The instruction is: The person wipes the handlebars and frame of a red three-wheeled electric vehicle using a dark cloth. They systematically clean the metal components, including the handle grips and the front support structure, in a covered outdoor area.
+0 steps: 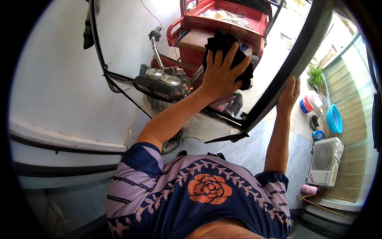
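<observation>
My left hand [219,74] holds a bunched black cloth [222,40] flat against a clear windshield [125,38], fingers spread over it. The windshield belongs to a red cargo tricycle [194,53], which faces me. On the right, my right hand [288,94] grips the black side frame [279,79] of the windshield; some of its fingers are hidden behind the frame. Behind the clear sheet I see a handlebar [156,50], round gauges [170,80] and a black light bar [153,89].
A white wall [59,74] runs along the left. To the right stand a paint bucket [310,102], a blue basin [334,118], an air-conditioner outdoor unit [323,161] and a green plant [315,76]. The tricycle's cargo bed [255,25] holds plastic bags and other items.
</observation>
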The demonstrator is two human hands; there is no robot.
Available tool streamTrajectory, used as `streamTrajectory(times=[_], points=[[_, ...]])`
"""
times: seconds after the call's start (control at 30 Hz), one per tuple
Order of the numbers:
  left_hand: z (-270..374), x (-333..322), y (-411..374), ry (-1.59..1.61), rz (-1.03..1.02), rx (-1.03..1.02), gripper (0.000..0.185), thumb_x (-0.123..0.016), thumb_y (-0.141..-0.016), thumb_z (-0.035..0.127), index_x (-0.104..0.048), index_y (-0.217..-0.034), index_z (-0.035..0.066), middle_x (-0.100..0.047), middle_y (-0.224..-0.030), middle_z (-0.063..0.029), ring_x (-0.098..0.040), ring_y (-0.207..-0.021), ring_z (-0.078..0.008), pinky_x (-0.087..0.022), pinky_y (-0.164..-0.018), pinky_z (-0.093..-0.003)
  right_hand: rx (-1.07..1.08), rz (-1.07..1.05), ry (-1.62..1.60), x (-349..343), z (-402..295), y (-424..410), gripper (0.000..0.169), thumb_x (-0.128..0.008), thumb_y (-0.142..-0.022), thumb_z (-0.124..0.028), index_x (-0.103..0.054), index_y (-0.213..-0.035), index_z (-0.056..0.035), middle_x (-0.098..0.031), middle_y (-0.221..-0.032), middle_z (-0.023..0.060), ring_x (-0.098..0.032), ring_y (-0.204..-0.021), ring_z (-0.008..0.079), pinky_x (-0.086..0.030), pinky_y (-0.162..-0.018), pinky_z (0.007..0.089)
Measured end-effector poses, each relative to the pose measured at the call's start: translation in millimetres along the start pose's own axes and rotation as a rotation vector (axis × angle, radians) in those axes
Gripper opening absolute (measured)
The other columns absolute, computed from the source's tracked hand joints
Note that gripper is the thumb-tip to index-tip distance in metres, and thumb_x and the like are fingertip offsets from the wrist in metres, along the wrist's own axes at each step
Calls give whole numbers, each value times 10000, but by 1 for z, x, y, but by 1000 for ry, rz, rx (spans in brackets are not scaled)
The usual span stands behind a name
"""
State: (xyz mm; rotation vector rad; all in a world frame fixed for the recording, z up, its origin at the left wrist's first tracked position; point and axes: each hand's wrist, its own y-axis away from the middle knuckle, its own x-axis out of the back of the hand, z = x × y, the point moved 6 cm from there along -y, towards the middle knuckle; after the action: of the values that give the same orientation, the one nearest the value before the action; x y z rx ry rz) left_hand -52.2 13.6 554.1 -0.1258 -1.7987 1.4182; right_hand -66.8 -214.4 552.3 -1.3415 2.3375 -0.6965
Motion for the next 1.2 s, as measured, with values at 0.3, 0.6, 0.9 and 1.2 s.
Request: streamTrajectory(times=[0.3,0.6,0.9,1.2], points=[[5,-10,52,-14,-60,3,721,-725,-609,372,-511,-1295,322,-353,-1453,-157,-452,-1062,-370,-321,-922,-564,-28,6,-14,1,4,-2,273,-486,-988,-273,-569,-1060,-23,-456,-803,-47,-370,-738,52,-316,-646,223],[-28,18,-28,21,45,33,854,-727,-605,348,-417,-1396,262,-255,-1495,-230,-413,-1116,-478,-263,-981,-651,-8,-23,-5,3,4,0,324,-453,-997,-300,-556,-1126,-20,-513,-863,-11,-443,-783,78,-367,-702,237],[-66,49,-112,-2,194,-17,817,-702,-668,345,-391,-1411,209,-242,-1491,-237,-404,-1138,-481,-255,-988,-647,-83,-2,-7,14,24,1,349,-429,-999,-280,-527,-1180,1,-548,-960,18,-483,-874,100,-388,-790,248],[-174,85,-176,-146,341,129,745,-638,-769,393,-344,-1429,211,-250,-1488,-223,-357,-1237,-494,-226,-1058,-581,-134,53,-47,32,48,-1,423,-439,-1001,-330,-487,-1262,-1,-573,-1072,53,-532,-950,134,-431,-838,268]])
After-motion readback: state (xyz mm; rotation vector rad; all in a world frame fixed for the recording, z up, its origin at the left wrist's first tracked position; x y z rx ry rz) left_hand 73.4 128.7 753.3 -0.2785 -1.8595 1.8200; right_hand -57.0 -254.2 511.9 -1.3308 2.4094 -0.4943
